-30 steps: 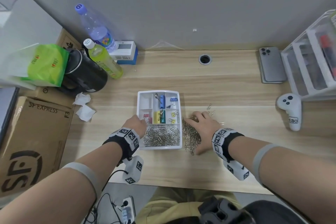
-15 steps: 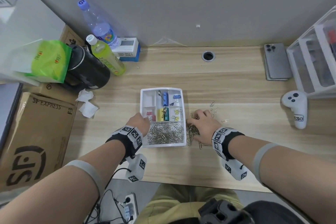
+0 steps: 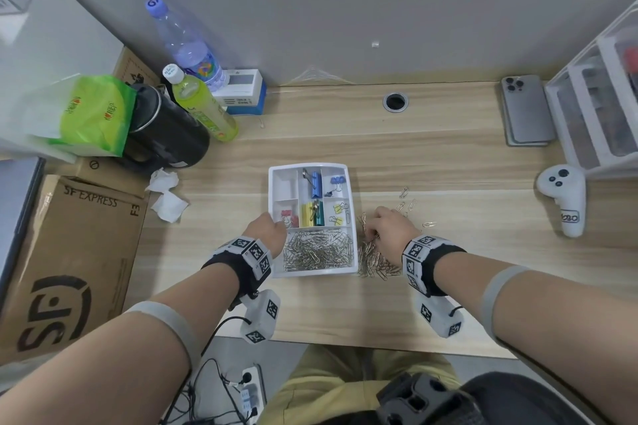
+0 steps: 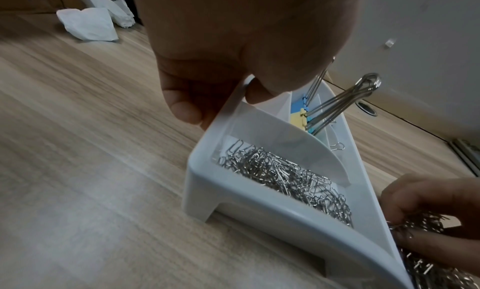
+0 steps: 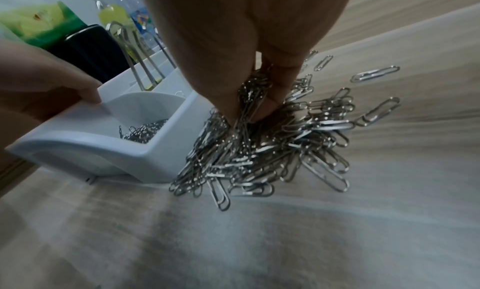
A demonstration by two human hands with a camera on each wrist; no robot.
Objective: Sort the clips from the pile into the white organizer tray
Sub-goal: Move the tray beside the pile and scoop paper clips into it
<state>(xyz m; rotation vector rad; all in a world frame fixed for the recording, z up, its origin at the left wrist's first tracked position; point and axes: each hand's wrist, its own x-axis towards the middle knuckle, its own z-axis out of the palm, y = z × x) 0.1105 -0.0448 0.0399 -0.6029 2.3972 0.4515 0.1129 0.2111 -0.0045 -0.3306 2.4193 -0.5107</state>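
The white organizer tray (image 3: 347, 272) sits mid-desk; its near compartment holds a heap of silver paper clips (image 3: 317, 249), and the far compartments hold coloured binder clips (image 3: 312, 213). My left hand (image 3: 266, 233) grips the tray's left wall (image 4: 228, 117), thumb inside and fingers outside. A pile of silver paper clips (image 3: 374, 257) lies on the desk against the tray's right side. My right hand (image 3: 390, 229) is down in that pile (image 5: 272, 149), fingers and thumb pinching a bunch of clips (image 5: 249, 108).
Several stray clips (image 3: 407, 200) lie beyond the right hand. A white controller (image 3: 564, 198), a phone (image 3: 524, 110) and a clear drawer unit (image 3: 600, 93) are at the right. Bottles (image 3: 203, 110), a black container (image 3: 165, 128), crumpled tissues (image 3: 165, 197) and a cardboard box (image 3: 69, 252) stand left.
My right hand went from lying flat over the pile to fingers curled and pinching clips near the tray's right wall. The left hand has stayed on the tray.
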